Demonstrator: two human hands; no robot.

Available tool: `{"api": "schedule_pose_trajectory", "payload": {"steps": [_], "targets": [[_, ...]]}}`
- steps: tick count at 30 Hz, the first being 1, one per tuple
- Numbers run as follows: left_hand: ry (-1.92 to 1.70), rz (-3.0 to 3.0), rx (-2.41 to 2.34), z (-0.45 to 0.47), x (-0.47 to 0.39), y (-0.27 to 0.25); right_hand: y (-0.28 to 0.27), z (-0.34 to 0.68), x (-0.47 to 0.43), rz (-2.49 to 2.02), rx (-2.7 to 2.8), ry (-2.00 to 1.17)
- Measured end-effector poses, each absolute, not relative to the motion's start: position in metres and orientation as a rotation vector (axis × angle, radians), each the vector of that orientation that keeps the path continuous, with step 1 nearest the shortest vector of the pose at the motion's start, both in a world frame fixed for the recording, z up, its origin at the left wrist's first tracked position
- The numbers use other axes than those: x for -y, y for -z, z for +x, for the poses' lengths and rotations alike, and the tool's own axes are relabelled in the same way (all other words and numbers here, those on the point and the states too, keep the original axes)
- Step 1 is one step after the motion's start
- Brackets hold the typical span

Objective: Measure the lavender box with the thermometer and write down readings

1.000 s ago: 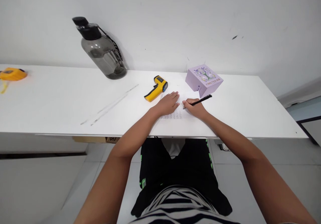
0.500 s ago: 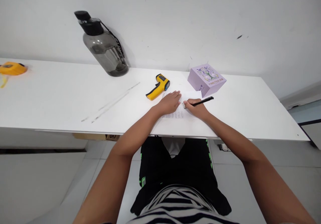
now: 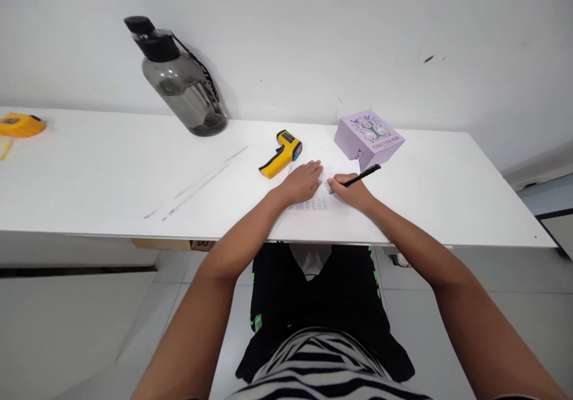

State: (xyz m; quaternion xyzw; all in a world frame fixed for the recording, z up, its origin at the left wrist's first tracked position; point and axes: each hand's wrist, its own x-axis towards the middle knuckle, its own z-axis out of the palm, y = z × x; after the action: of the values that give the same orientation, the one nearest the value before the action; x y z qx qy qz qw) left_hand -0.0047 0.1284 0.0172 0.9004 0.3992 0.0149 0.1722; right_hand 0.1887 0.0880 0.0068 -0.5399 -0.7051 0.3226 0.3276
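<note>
A black pen [image 3: 367, 172] is gripped in my right hand [image 3: 351, 188], its tip down at a white sheet of paper [image 3: 333, 202]. Columns of small handwritten marks cover part of the sheet. My left hand [image 3: 304, 182] lies flat on the paper with its fingers stretched out, hiding some of the writing. Just beyond the left hand rests a yellow and black infrared thermometer gun [image 3: 281, 156]. Behind my right hand stands a lilac tea box [image 3: 369, 137], close to the paper's far edge.
A grey translucent water bottle [image 3: 185, 86] with a black lid stands by the wall at the back left. An orange tape measure [image 3: 21, 125] lies at the far left of the white table [image 3: 89, 173]. The table's front edge runs close to my body.
The pen stands slightly steeper over the paper. The view has shifted a little; my left hand stays on the sheet and the other objects keep their places.
</note>
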Motion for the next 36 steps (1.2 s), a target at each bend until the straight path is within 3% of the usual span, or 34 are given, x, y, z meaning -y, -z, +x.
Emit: {"api": "schedule_pose_trajectory", "payload": {"steps": [7,19,31,36], "targets": [[-0.117,2.571,-1.117,-0.008,-0.131,-0.013,0.000,0.192,-0.090,-1.351,1.859,-0.791],[-0.222,2.567,-1.156,-0.013,-0.134,-0.012,0.003,0.207,-0.096,-1.326,2.048,-0.111],[-0.337,2.178,-1.175,-0.012,-0.129,-0.021,0.003,0.224,-0.105,-1.583,1.983,-0.121],[-0.535,1.949,-1.121,-0.009,-0.130,-0.021,0.000,0.229,-0.108,-1.549,1.899,0.053]]}}
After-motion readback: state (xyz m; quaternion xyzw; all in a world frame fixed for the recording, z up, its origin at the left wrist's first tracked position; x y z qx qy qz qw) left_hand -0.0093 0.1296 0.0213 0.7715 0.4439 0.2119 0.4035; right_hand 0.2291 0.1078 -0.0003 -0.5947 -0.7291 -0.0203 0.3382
